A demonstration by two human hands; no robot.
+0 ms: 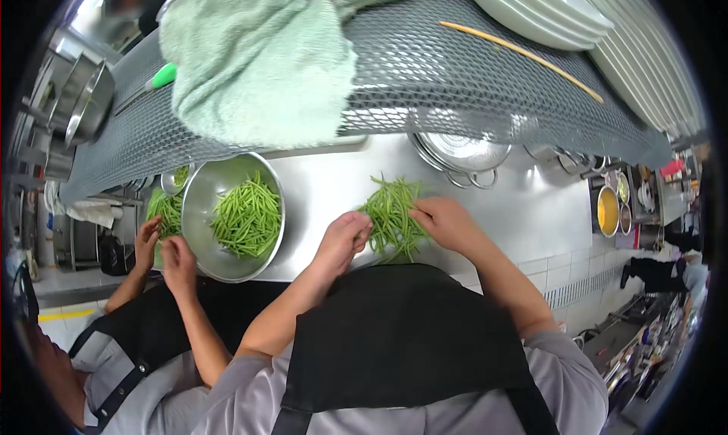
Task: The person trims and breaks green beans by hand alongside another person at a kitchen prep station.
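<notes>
A loose pile of green beans [393, 217] lies on the steel table [531, 215] in front of me. At the pile's left edge is my left hand [347, 236], its fingers closed in a pinch; what they hold is too small to make out. My right hand [441, 221] touches the pile's right side, thumb and fingers pressed together, with their grip hidden among the beans. To the left stands a large steel bowl [282, 215] with many green beans [247, 215] in it.
A co-worker's hands [171, 255] are at more beans [165, 210] left of the bowl. Overhead, a mesh-covered shelf [409, 71] bears a green towel [258, 64], a wooden stick [523, 52] and white plates [542, 10]. Steel strainers [462, 153] stand behind the pile.
</notes>
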